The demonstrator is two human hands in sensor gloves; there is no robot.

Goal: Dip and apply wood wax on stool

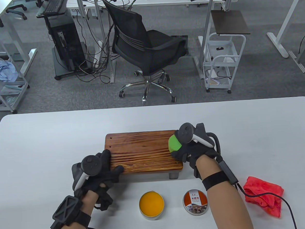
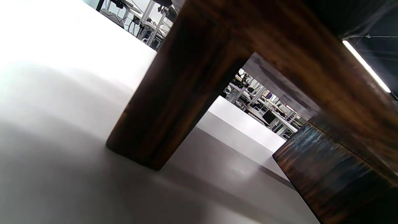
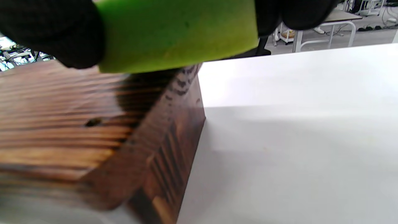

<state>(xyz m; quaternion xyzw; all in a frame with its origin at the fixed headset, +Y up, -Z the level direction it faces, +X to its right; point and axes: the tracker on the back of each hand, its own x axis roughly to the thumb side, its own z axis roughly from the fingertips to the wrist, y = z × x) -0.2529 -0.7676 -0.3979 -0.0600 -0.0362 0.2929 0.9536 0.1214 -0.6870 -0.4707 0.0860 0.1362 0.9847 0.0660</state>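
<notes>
A low brown wooden stool point(image 1: 143, 152) stands at the middle of the white table point(image 1: 40, 142). My right hand point(image 1: 188, 149) grips a green sponge point(image 1: 174, 143) and holds it on the stool's right end; the right wrist view shows the sponge point(image 3: 177, 34) against the stool top point(image 3: 62, 124) near its corner. My left hand point(image 1: 108, 166) holds the stool's front left corner, fingers on top and thumb along the front edge. The left wrist view shows only the stool's legs point(image 2: 174, 93) from below. An open tin of orange wax point(image 1: 151, 205) sits in front of the stool.
The tin's lid point(image 1: 195, 202) lies to the right of the wax tin. A crumpled red cloth point(image 1: 264, 195) lies at the table's right front, beside my right forearm and its cable. An office chair point(image 1: 143, 50) and carts stand beyond the table's far edge.
</notes>
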